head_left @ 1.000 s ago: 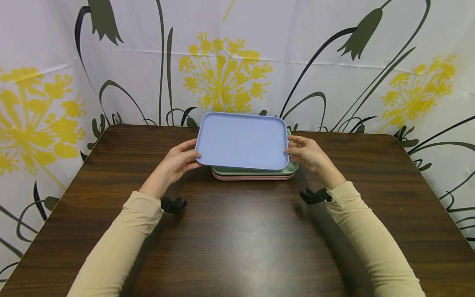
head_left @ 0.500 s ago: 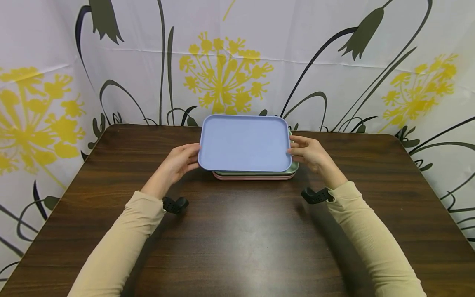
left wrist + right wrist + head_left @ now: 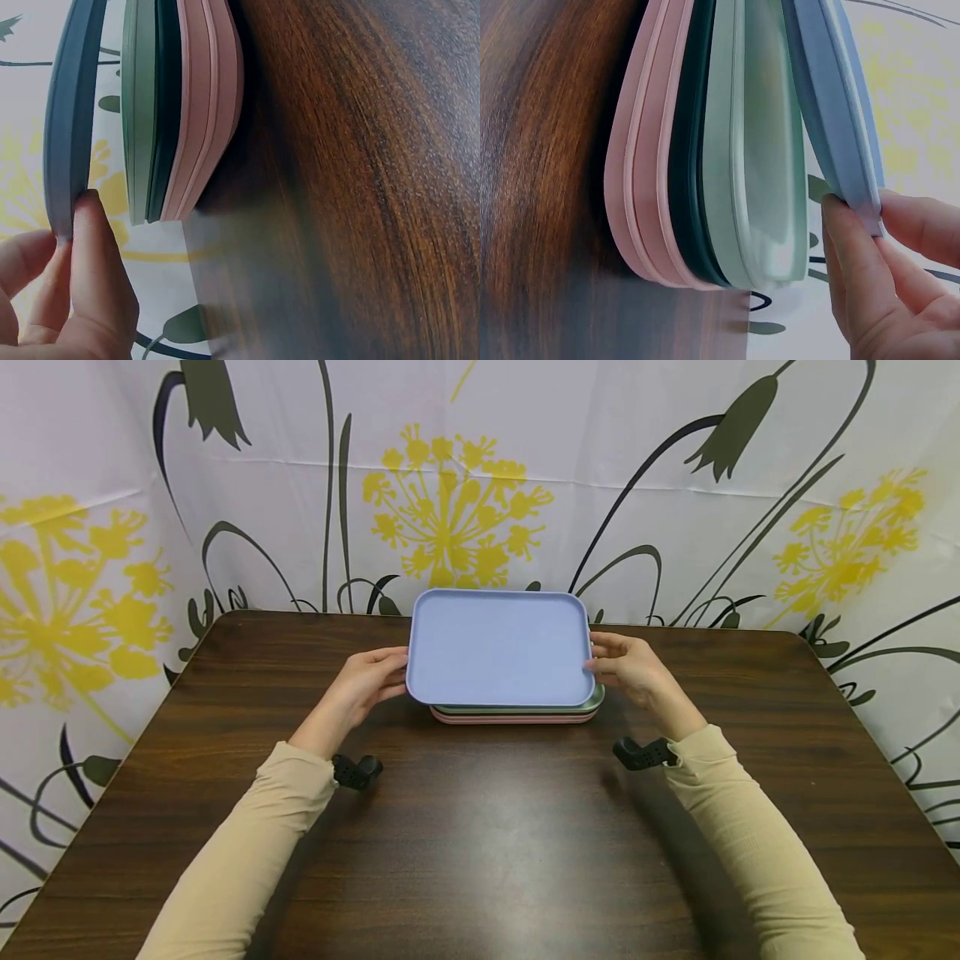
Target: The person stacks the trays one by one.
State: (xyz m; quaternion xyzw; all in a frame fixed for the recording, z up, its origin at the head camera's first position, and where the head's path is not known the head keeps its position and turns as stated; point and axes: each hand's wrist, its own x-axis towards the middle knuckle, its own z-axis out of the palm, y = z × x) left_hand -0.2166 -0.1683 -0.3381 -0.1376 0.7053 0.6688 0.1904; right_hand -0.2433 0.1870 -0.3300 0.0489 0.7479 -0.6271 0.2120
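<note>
A light blue rectangular tray [image 3: 501,647] is held up between both hands, above a stack of similar trays. My left hand [image 3: 366,683] pinches its left end, thumb and fingers on either side of the rim in the left wrist view. At the other end my right hand [image 3: 632,672] pinches the rim the same way. Below it, a light green tray [image 3: 724,150] tops the stack, then a dark green tray [image 3: 690,142], then pink trays [image 3: 202,105] at the bottom. A gap shows between the blue tray and the green one in both wrist views.
The stack stands near the back of a dark wood table [image 3: 495,827]. A white curtain [image 3: 615,427] with yellow and grey-green plant prints hangs right behind the table. Black straps [image 3: 643,753] sit at both wrists.
The blue tray has shifted slightly to the right and its tilt has levelled out, both hands moving with it. The stack below has stayed in place.
</note>
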